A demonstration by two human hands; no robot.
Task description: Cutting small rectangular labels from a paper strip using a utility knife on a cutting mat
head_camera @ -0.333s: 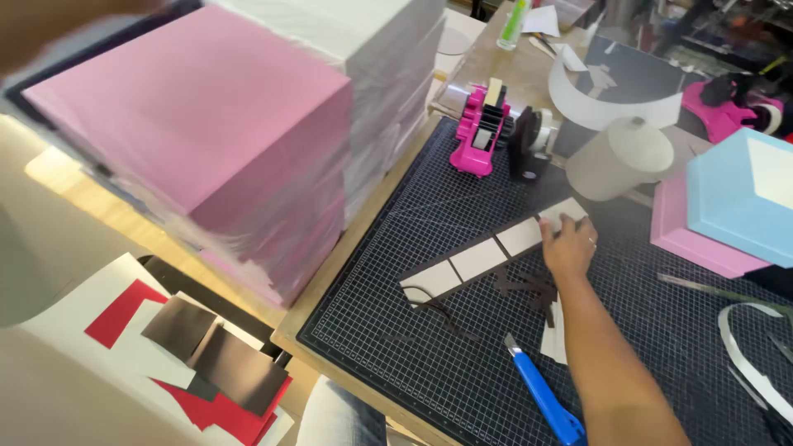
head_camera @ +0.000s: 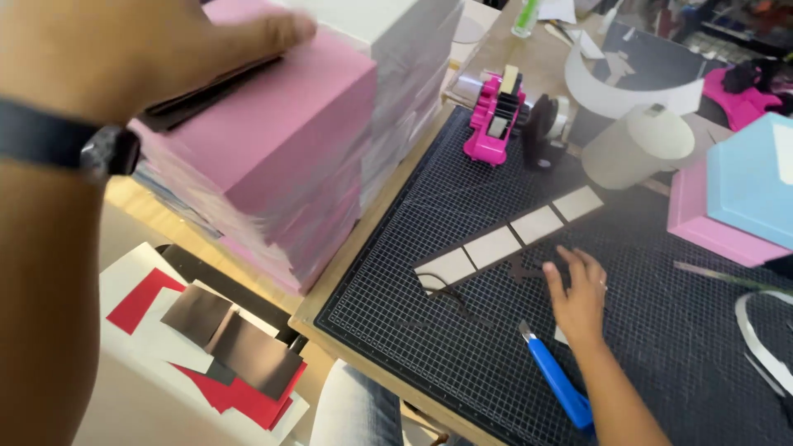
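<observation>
My left hand (head_camera: 140,49), with a dark watch on the wrist, reaches over a tall stack of pink sheets (head_camera: 289,173) and holds some dark sheets (head_camera: 202,95) just above the stack's top. My right hand (head_camera: 578,297) rests on the black gridded cutting mat (head_camera: 429,330) with its fingers spread and nothing in it. It lies just below a strip of grey card squares (head_camera: 508,238). A blue-handled craft knife (head_camera: 555,376) lies on the mat close to my right wrist.
A pink tape dispenser (head_camera: 494,116) and a black roll (head_camera: 541,132) stand at the mat's far edge, beside a grey paper cone (head_camera: 636,149). A light blue and pink box (head_camera: 735,202) sits at right. Red, white and brown sheets (head_camera: 223,347) lie on the floor.
My left hand has come into view over the pink stack, bringing dark sheets. My right hand has slid off the grey strip toward me.
</observation>
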